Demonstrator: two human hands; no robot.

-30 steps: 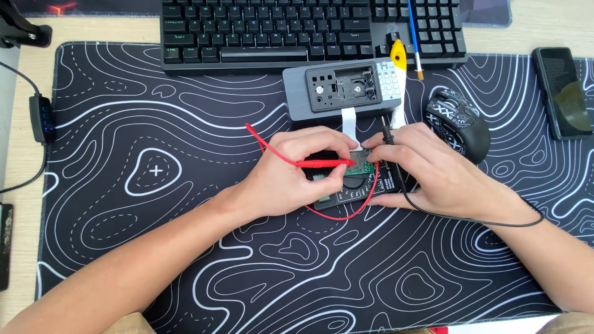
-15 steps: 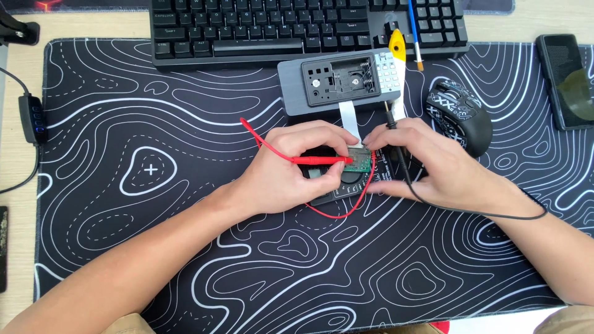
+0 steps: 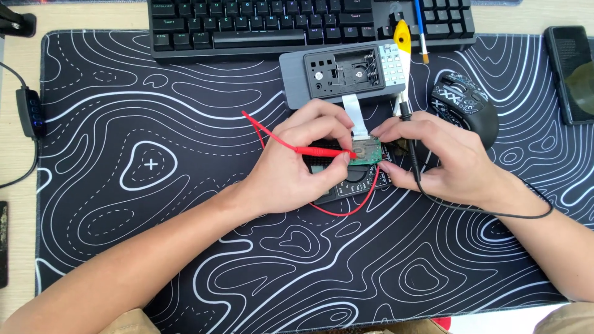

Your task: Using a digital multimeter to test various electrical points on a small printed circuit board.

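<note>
My left hand (image 3: 297,162) grips a red test probe (image 3: 322,151) and presses its tip on a small green circuit board (image 3: 368,150). My right hand (image 3: 436,158) pinches a black test probe (image 3: 406,112) at the board's right edge. A white ribbon cable (image 3: 354,112) joins the board to an opened grey calculator case (image 3: 343,71). Under the hands lies a black multimeter (image 3: 356,182), mostly hidden. A red lead (image 3: 343,210) loops below it, and a black lead (image 3: 489,210) runs under my right wrist.
A black keyboard (image 3: 278,25) sits at the back. A patterned black mouse (image 3: 467,105) lies right of the case, with a dark phone (image 3: 569,71) at the far right. A yellow tool (image 3: 402,31) and a pen (image 3: 421,31) rest on the keyboard. A black-and-white desk mat (image 3: 154,185) covers the table.
The view has shifted slightly. Both hands hold their probes on the board in nearly the same place.
</note>
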